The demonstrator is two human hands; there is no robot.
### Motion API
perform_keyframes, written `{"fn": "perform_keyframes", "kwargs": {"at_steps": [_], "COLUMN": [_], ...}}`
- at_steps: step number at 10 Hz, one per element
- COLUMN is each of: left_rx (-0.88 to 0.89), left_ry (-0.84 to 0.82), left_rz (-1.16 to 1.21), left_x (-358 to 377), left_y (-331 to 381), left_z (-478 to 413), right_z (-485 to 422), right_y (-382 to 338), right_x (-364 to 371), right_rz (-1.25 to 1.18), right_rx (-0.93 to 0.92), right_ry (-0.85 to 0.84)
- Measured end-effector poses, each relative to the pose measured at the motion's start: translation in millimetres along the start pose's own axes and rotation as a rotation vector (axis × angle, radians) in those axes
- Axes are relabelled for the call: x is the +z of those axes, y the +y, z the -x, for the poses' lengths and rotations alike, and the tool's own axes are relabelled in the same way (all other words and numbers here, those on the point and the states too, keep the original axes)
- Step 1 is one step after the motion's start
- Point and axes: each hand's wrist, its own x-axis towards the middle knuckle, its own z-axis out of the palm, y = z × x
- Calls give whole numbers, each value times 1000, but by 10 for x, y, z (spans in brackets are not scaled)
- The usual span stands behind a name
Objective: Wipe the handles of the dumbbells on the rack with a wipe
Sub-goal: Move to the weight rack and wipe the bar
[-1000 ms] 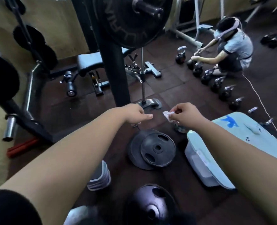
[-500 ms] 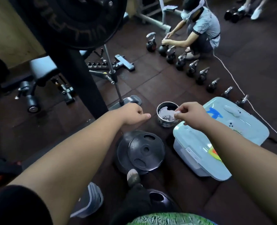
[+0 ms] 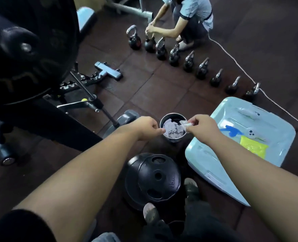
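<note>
A small round metal bin (image 3: pixel 173 138) stands on the floor in front of me with crumpled wipes (image 3: pixel 172 131) inside. My right hand (image 3: pixel 203 129) hovers over its right rim, fingers pinched on a small white wipe (image 3: pixel 185 123). At the bin's left rim my left hand (image 3: pixel 144 127) is loosely closed, thumb and finger together, holding nothing that I can see. No dumbbell rack is in view.
A pale blue plastic box lid (image 3: pixel 240 147) lies right of the bin. Black weight plates (image 3: pixel 152 179) sit below my hands, by my shoes. A big plate on a barbell (image 3: pixel 22 49) looms at left. A crouching person (image 3: pixel 186 18) handles a row of kettlebells (image 3: pixel 188 62).
My view has tilted down and the bin has come into sight. Both hands have moved to the bin; the right hand still pinches the white wipe.
</note>
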Motion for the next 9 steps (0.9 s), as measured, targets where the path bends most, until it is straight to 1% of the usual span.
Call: {"fn": "perform_keyframes", "kwargs": {"at_steps": [1,2,3,4,6,7,9], "left_rx": [-28,-76,-92,-103,-97,-96,-81], "left_ry": [-5,0,-23,-52,-59,-75,-57], "left_rz": [-5,23,33,32,30,18,2], "left_x": [-11,15,56,114,118,78,-21], "left_y": [19,20,24,46,14,14,13], "left_z": [-276,-651,-859,-1110,-1402,-1492,-1645], "right_z": [-361,-875,-1125,-1402,-1697,-1762,-1851], "right_y": [66,141,207,301,347,346,431], "right_x": [31,67,89,127,241,271,272], "right_rz": [12,49,76,111,90,95,72], "right_rx": [18,-9,-13,21,56,49,84], "right_ry": [-15,-55,-61,-83,-118,-117,-141]}}
